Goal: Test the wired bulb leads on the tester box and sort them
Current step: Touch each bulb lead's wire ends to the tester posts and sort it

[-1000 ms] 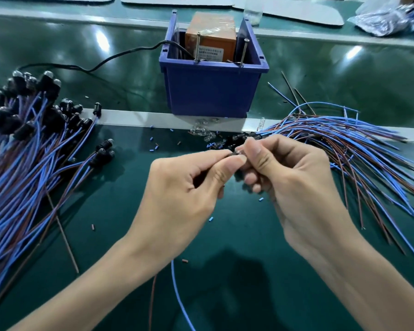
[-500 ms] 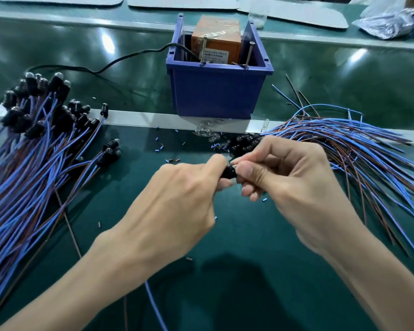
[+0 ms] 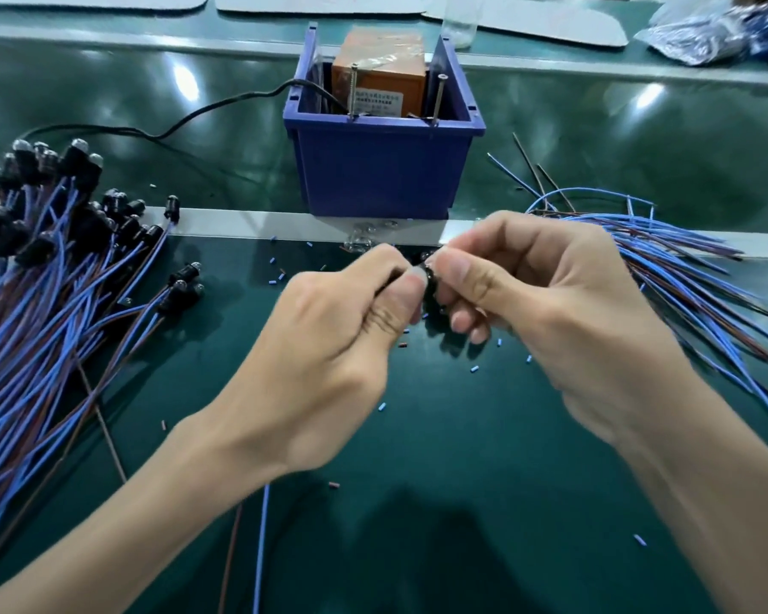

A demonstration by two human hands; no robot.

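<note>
On the green desk [image 3: 417,547], the blue tester box [image 3: 382,170] stands just beyond both hands, about equally close to each. The left hand [image 3: 329,347] and right hand [image 3: 564,312] pinch one black bulb socket [image 3: 428,281], probably end-on. Its wires [image 3: 262,547] trail nearward. Half a second ago, the pinch sat slightly nearer the person.

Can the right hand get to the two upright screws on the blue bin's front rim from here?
Probably yes. The right hand is just in front of the blue bin, and nothing stands between it and the screws. But it and the left hand both pinch a black bulb socket.
</note>
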